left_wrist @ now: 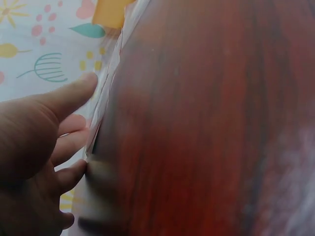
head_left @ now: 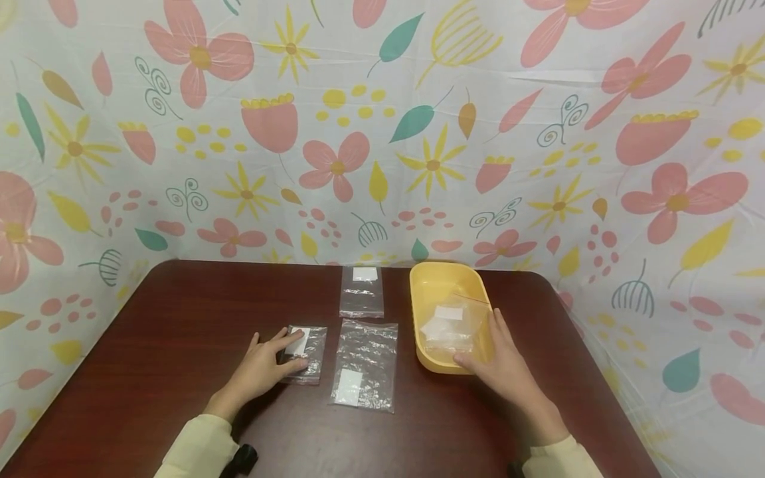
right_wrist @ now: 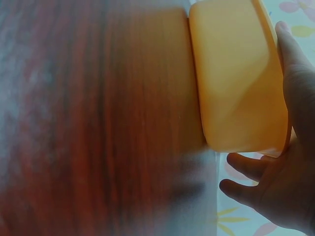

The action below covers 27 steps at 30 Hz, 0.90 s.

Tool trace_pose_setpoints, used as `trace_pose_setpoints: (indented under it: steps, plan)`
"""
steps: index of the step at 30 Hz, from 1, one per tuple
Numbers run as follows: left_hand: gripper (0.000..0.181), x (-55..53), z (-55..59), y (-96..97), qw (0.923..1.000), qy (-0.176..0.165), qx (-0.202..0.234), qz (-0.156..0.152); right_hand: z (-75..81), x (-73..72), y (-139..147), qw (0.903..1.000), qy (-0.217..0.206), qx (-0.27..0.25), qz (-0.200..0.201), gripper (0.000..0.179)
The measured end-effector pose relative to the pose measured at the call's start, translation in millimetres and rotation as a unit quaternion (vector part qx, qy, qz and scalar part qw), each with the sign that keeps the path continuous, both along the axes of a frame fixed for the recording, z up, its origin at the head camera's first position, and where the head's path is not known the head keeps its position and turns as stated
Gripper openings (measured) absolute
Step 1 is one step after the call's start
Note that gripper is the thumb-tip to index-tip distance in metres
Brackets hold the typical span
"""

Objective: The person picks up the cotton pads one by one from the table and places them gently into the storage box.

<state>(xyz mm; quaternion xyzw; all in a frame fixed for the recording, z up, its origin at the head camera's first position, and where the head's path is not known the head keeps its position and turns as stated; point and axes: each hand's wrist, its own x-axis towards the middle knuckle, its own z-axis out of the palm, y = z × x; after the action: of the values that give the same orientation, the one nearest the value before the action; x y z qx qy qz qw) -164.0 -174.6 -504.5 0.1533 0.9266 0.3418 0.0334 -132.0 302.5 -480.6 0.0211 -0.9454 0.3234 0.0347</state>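
Observation:
My left hand (head_left: 263, 368) rests with spread fingers on a small clear zip bag (head_left: 312, 352) with a white label, lying flat on the table. In the left wrist view the left thumb (left_wrist: 78, 93) and fingertips are right at the bag's thin edge. My right hand (head_left: 508, 368) holds a yellow plastic basket (head_left: 421, 285) by its near right corner, the thumb at the near rim and the fingers along the right side. Several clear bags (head_left: 457, 325) lie inside it, one with a white label. The basket's smooth outer wall (right_wrist: 236, 83) shows in the right wrist view.
A larger clear zip bag (head_left: 373, 365) with a white label lies between the hands. Behind it a smaller labelled bag (head_left: 361, 295) reaches the far table edge. The dark red-brown table (head_left: 197, 318) backs onto a flower-printed curtain (head_left: 358, 133).

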Motion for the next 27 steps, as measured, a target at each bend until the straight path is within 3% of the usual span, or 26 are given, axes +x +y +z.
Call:
trace_pose_setpoints:
  steps: [8,27]
  plan:
    - [0.065,1.6,0.0,2.1,0.9995,0.024,-0.021,-0.003,1.3,-0.1,0.4,1.0,-0.003,-0.005,-0.002,0.124]
    - [0.053,1.9,-2.9,0.8,0.9995,0.026,-0.017,-0.005,2.2,1.3,-1.6,0.9999,-0.007,-0.005,-0.006,0.123]
